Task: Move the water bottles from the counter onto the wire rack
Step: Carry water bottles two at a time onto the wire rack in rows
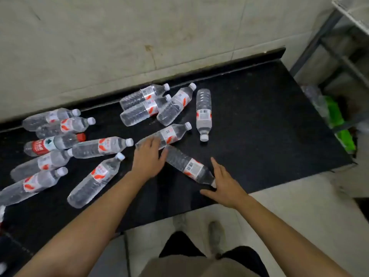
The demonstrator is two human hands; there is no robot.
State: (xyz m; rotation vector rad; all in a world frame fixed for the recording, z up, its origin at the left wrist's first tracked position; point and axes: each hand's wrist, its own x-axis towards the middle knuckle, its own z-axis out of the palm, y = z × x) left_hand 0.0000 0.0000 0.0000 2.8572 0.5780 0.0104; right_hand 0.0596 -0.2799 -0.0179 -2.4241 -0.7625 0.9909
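**Near field.** Two grey shoes (pixel 216 237) are standing, blurred, on a pale floor (pixel 299 208). Both bare forearms are reaching over a black, matt tabletop (pixel 259 126).

**Hands.**
- The right hand (pixel 224 186) is lying flat, fingers straight and thumb spread, gripping nothing. Its edge is touching and hiding the cap end of the near bottle (pixel 187 166).
- The left hand (pixel 148 156) is likewise spread and holding nothing. Its thumb is touching the near bottle's base, and its fingertips are resting on the base of a second bottle (pixel 169 134) just behind.

**Bottles.**
- The near bottle is lying on its side. It is clear, ribbed plastic with a white label showing a barcode and red-orange patches; the print is too blurred to read.
- To the left, several more bottles (pixel 101 146) are lying on the tabletop, white caps pointing right. The outermost are being cut off by the frame edge.
- The red bottle (pixel 52 144) among them is carrying a red cap and a red label with illegible white lettering.
- Farther back, the barcode bottle (pixel 203 113) is lying with its cap towards the viewer.
- Beside it, three others are lying together near the stained wall (pixel 119 37).

**Far right.** The rack (pixel 351 15), white wire on a grey frame, is being cropped by the corner. Below it, a green object (pixel 337 120) is too blurred to identify.
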